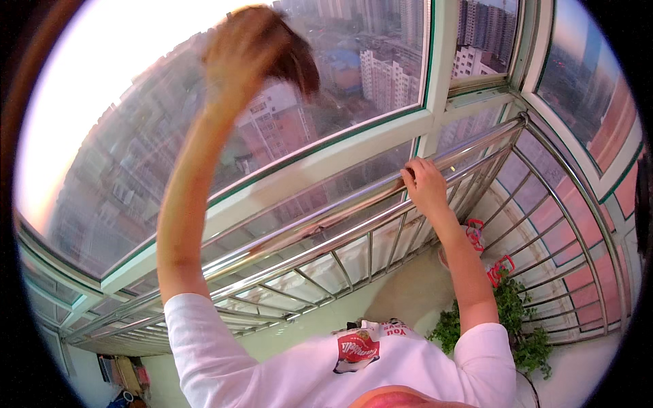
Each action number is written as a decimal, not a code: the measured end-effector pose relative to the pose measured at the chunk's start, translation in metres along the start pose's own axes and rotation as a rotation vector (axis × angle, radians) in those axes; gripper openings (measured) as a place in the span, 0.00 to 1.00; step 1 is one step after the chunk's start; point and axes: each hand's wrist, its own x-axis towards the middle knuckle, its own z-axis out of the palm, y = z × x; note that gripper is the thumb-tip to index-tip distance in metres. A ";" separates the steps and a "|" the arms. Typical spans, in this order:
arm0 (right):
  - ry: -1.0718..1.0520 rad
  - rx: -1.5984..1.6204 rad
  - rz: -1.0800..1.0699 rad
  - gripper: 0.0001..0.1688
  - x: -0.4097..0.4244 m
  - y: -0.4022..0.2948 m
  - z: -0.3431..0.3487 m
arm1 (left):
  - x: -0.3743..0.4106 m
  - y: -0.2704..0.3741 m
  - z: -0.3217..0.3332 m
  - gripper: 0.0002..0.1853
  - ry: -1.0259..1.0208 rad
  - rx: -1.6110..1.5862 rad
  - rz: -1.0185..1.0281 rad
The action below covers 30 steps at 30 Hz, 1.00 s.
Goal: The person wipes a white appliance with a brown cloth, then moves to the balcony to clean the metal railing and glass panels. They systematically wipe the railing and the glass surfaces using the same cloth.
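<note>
My left hand (240, 58), blurred by motion, is raised to the large window pane (326, 109) with a dark brown cloth (298, 61) under its fingers. The cloth appears to lie against the glass; its far part is hidden by the hand. Lower and to the right, my right hand (427, 186) is closed over the top rail of a stainless steel railing (367, 227), close to the white window frame (433, 115).
The railing turns a corner at right, beside another window (586, 97). A leafy green plant (515, 326) stands below my right arm, near red plastic items (497, 270). At lower left are stacked things (122, 375). Tall buildings (390, 81) show outside.
</note>
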 end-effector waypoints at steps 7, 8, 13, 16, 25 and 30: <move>0.014 -0.041 -0.064 0.15 0.005 -0.018 0.004 | 0.102 -0.109 -0.035 0.27 0.570 0.540 -0.356; 0.010 -0.061 -0.083 0.16 0.006 -0.018 0.005 | 0.098 -0.090 -0.025 0.25 0.489 0.473 -0.251; -0.114 -0.073 -0.157 0.16 0.009 0.004 -0.006 | 0.047 0.059 0.051 0.16 -0.042 -0.077 0.122; -0.171 0.054 -0.252 0.17 0.013 0.017 -0.016 | 0.028 0.085 0.049 0.14 -0.200 -0.067 0.322; -0.128 0.296 -0.324 0.18 0.039 0.072 -0.049 | 0.189 0.000 0.050 0.20 0.481 0.479 -0.287; -0.169 0.313 -0.304 0.20 0.052 0.101 -0.059 | 0.170 0.079 0.143 0.13 -0.075 0.123 -0.308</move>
